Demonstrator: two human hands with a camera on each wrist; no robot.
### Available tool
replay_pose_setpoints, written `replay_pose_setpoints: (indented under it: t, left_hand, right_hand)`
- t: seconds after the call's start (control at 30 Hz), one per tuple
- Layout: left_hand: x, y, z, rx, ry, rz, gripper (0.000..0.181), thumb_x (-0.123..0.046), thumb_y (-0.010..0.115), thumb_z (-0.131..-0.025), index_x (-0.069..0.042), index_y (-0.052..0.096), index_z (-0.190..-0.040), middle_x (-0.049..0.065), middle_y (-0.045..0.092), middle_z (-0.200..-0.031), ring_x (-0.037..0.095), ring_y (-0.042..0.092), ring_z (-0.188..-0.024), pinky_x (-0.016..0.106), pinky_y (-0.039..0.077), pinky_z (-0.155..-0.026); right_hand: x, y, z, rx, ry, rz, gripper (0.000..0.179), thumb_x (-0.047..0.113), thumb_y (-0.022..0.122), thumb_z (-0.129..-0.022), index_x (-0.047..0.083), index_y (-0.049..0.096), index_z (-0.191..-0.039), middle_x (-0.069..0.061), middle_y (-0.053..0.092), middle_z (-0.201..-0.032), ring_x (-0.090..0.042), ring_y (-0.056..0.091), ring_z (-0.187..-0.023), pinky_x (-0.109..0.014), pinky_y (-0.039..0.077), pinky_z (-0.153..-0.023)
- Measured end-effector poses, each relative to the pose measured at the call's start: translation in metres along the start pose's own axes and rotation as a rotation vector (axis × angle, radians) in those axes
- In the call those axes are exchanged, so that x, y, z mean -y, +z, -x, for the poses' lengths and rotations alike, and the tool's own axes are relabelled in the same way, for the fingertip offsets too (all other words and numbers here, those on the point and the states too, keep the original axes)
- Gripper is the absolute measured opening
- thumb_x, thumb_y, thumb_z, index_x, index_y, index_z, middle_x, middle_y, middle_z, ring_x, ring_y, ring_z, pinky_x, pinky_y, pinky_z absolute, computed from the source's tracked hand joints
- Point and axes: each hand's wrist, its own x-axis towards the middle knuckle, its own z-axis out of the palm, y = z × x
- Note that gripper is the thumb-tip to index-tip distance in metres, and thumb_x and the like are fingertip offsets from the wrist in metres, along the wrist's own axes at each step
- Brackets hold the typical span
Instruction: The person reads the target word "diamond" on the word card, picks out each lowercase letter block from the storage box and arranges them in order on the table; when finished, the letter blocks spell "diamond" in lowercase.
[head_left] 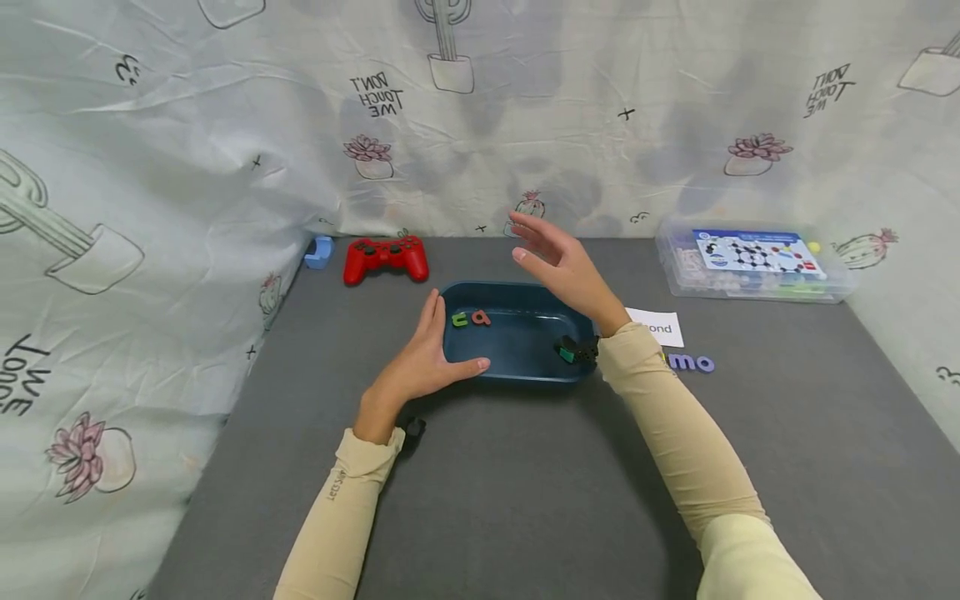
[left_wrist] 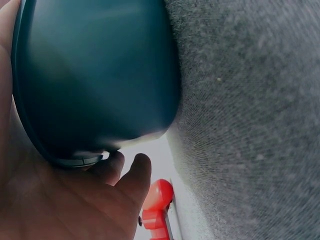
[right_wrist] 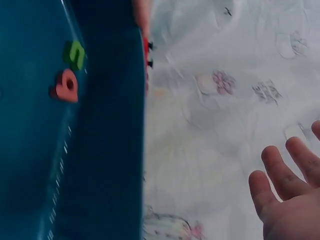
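Observation:
A dark blue tray (head_left: 517,379) sits mid-table with a green letter (head_left: 459,319), a reddish letter (head_left: 481,317) and a small black object with a green part (head_left: 576,350) in it. My left hand (head_left: 418,358) rests against the tray's left end, its thumb out along the front edge and its fingers straight along the side. In the left wrist view that hand (left_wrist: 75,200) touches the tray's rim (left_wrist: 75,162). Above the tray's back right side hovers my right hand (head_left: 566,271), fingers spread loosely and holding nothing. The right wrist view shows its fingertips (right_wrist: 282,175) apart from the tray wall.
A red game controller (head_left: 386,258) and a small blue item (head_left: 318,252) lie at the back left. Right of the tray are a printed white card (head_left: 660,327), partly hidden, and purple letters (head_left: 692,363). A clear plastic box (head_left: 753,262) stands at the back right. Near my left wrist is a small black object (head_left: 415,428).

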Motion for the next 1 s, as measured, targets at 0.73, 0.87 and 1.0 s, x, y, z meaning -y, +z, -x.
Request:
replay_pose_setpoints:
  t: [0.73, 0.87, 1.0]
  left_hand:
    - [0.002, 0.002, -0.001, 0.024, 0.032, 0.028, 0.130, -0.063, 0.076, -0.090, -0.004, -0.006, -0.171, 0.004, -0.018, -0.178, 0.034, 0.003, -0.163, 0.061, 0.026, -0.124]
    - [0.002, -0.001, -0.001, 0.015, 0.039, 0.027, 0.129, -0.061, 0.077, -0.090, -0.005, -0.008, -0.171, 0.006, -0.017, -0.178, 0.033, 0.002, -0.164, 0.060, 0.025, -0.124]
    - [0.002, -0.004, 0.001, 0.013, 0.035, 0.020, 0.132, -0.065, 0.077, -0.088, -0.008, -0.009, -0.171, 0.005, -0.017, -0.178, 0.032, 0.004, -0.164, 0.058, 0.027, -0.124]
  right_hand:
    - [-0.041, 0.054, -0.012, 0.272, 0.316, -0.156, 0.048, 0.006, 0.060, -0.109, -0.004, 0.051, -0.155, -0.024, 0.053, -0.156, -0.037, 0.054, -0.141, -0.051, 0.046, -0.114]
    - [-0.046, 0.057, -0.014, 0.323, 0.358, -0.176, 0.048, 0.003, 0.057, -0.109, -0.006, 0.050, -0.155, -0.027, 0.050, -0.157, -0.042, 0.051, -0.143, -0.054, 0.047, -0.112]
    - [-0.048, 0.060, -0.017, 0.388, 0.399, -0.165, 0.049, 0.002, 0.054, -0.109, -0.005, 0.048, -0.157, -0.023, 0.048, -0.161, -0.036, 0.049, -0.146, -0.050, 0.048, -0.113]
